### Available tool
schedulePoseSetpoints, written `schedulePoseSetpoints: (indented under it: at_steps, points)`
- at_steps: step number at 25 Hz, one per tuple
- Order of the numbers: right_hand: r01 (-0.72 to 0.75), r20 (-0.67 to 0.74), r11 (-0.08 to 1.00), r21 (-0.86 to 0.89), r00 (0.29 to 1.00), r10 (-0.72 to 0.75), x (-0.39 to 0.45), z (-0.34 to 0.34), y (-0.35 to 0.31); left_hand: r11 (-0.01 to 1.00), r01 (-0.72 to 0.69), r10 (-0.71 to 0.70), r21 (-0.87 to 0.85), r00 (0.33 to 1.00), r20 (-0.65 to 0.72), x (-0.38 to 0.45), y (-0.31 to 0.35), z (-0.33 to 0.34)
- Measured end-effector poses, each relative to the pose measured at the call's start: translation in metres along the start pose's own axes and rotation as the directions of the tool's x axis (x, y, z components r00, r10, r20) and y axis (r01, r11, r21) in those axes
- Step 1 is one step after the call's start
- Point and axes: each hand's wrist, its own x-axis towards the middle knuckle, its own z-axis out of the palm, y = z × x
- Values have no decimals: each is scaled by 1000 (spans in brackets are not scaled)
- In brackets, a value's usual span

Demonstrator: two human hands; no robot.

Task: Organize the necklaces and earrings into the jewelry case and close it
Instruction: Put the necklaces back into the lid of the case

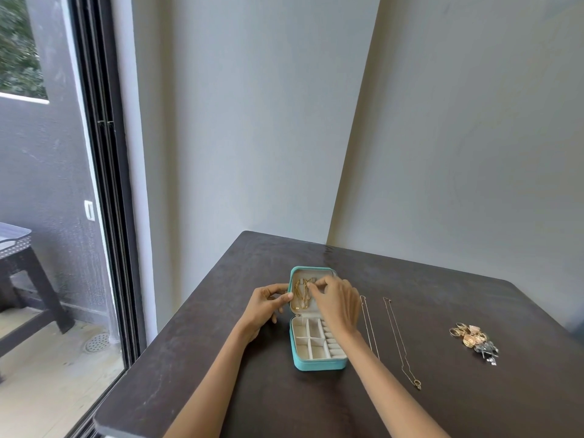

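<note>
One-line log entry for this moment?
left hand holds turquoise case lid | right hand hangs gold chain | thin chains on table

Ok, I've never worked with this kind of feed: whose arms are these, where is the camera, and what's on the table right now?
There is no machine: these are a person's bare arms, seen from one camera worn on their head, looking down. On the dark table a teal jewelry case lies open. The left hand grips the lid's edge; the right hand pinches a gold necklace hanging in the lid. To the right lie two thin necklaces and a pile of earrings and rings, not yet packed.
</note>
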Motion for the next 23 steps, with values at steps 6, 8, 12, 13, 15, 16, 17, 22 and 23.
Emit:
schedulePoseSetpoints:
  at_steps: [6,8,12,13,15,16,17,22,23]
  points:
    - [9,-7,1000,-25,1000,-10,-1,2,-6,1000,-2,2,-1,1000,3,0,-2,0]
    - [59,-28,998,29,998,-58,-3,3,-7,1000,-1,1,-2,1000,6,-1,-2,0]
    - [93,-88,994,50,992,-88,-11,7,-2,1000,9,-9,-8,1000,-1,0,-1,0]
    - [83,-87,996,45,993,-79,-13,8,1,1000,6,-6,-5,1000,0,0,-1,-1]
    - [50,-39,998,27,998,-49,-21,13,10,1000,16,-16,-7,1000,0,-4,-4,0]
    - [40,-15,999,20,999,-39,-24,14,14,1000,12,-12,-4,1000,-1,-4,-4,1]
    - [34,0,999,17,999,-34,-26,14,17,1000,8,-8,-1,1000,0,-4,-4,1]
    - [157,-72,987,11,985,-156,-25,7,14,1000,0,0,0,1000,-5,-1,3,0]
    - [217,-62,976,-4,974,-217,-26,7,12,1000,-3,3,-1,1000,-7,-1,3,1]
